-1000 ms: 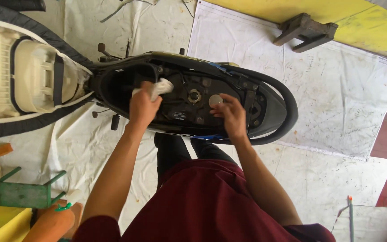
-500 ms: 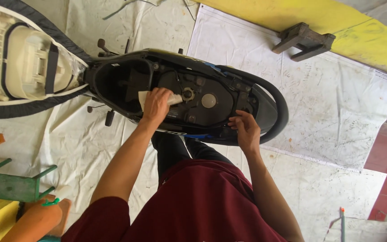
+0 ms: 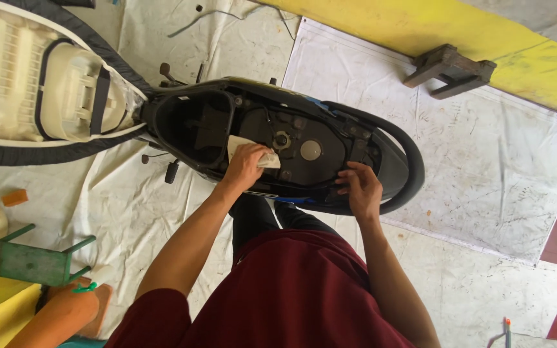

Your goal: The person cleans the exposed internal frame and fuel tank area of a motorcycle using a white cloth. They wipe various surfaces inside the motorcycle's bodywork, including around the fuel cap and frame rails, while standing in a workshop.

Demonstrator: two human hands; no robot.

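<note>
A black scooter body point(image 3: 394, 161) lies below me with its seat point(image 3: 40, 84) flipped open to the left, showing the pale underside. My left hand point(image 3: 245, 166) grips a white cloth point(image 3: 267, 159) and presses it on the near edge of the open under-seat compartment point(image 3: 195, 125), just left of the round filler opening point(image 3: 282, 140). A round grey cap point(image 3: 310, 150) sits beside that opening. My right hand point(image 3: 358, 187) rests on the near rim of the scooter's rear frame, fingers curled over the black edge.
White sheets point(image 3: 485, 148) cover the floor. A small dark wooden stool point(image 3: 451, 69) stands upper right by a yellow strip point(image 3: 420, 26). A green metal stool point(image 3: 33, 261) and another person's foot point(image 3: 66, 316) are lower left. An orange block point(image 3: 14, 197) lies left.
My left hand has slid the cloth from the compartment's far side to its near edge. My right hand has left the round grey cap and moved down onto the rear frame rim.
</note>
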